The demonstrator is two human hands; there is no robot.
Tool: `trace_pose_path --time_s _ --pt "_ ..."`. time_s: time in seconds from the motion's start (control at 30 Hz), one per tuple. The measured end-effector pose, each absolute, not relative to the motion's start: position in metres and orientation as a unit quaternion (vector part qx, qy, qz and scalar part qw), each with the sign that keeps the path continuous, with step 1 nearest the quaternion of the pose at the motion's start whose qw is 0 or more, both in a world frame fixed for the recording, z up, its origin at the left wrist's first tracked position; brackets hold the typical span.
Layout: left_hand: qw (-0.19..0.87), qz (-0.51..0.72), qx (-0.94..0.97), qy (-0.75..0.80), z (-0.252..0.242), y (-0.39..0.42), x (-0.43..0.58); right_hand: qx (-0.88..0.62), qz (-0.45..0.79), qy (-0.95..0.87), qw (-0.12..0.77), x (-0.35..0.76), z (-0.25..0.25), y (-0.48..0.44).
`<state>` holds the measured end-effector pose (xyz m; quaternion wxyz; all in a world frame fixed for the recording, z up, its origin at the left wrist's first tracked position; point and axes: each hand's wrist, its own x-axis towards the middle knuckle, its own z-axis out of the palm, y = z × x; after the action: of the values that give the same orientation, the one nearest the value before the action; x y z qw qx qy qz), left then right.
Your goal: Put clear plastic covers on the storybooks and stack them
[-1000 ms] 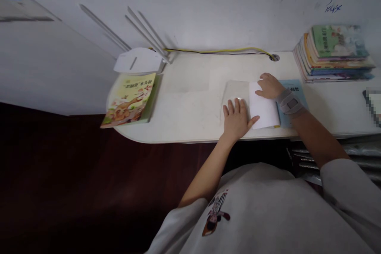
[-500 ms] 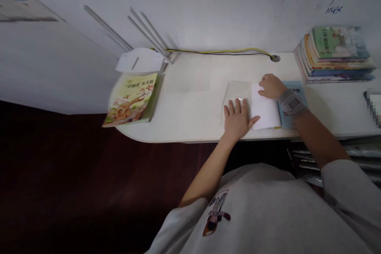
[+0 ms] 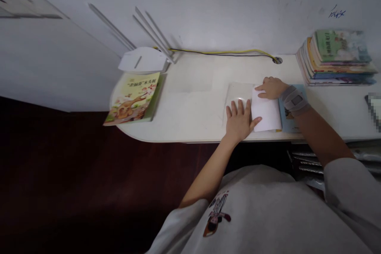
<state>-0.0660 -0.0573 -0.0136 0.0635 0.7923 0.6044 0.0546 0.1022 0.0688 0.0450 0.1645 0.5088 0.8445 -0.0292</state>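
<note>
My left hand (image 3: 238,122) lies flat with fingers spread on a clear plastic sheet (image 3: 233,91) near the table's front edge. Its thumb reaches the lower left edge of a blank white page (image 3: 266,113). On the upper part of that page rests my right hand (image 3: 272,88), with thumb and forefinger stretched apart to the left and the other fingers bent. I see no grip on the paper. A blue-covered book (image 3: 289,124) shows to the right of the page, partly hidden under my right wrist, which wears a grey band.
On the white table (image 3: 190,115), a yellow-green book (image 3: 132,103) lies at the left, in front of a white router (image 3: 144,59) with tall antennas. A stack of books (image 3: 336,61) stands at the right back. Cables (image 3: 220,52) run along the wall to a hole.
My right forefinger has stretched out along the top of the white page. The left hand stays flat on the plastic. The whole view has shifted slightly.
</note>
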Motion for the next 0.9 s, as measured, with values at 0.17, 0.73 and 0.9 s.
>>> trace_pose_path --time_s 0.17,0.73,0.9 --pt "0.065 0.059 0.790 0.607 -0.013 -0.058 -0.066 0.479 -0.074 0.859 0.167 0.109 0.048 0.075" --pt "0.039 0.110 0.814 0.569 -0.002 -0.066 -0.062 0.523 -0.074 0.841 -0.119 0.138 0.005 0.035" --pt "0.019 0.128 0.879 0.459 0.000 -0.078 -0.045 0.545 -0.092 0.822 -0.136 0.125 -0.005 0.036"
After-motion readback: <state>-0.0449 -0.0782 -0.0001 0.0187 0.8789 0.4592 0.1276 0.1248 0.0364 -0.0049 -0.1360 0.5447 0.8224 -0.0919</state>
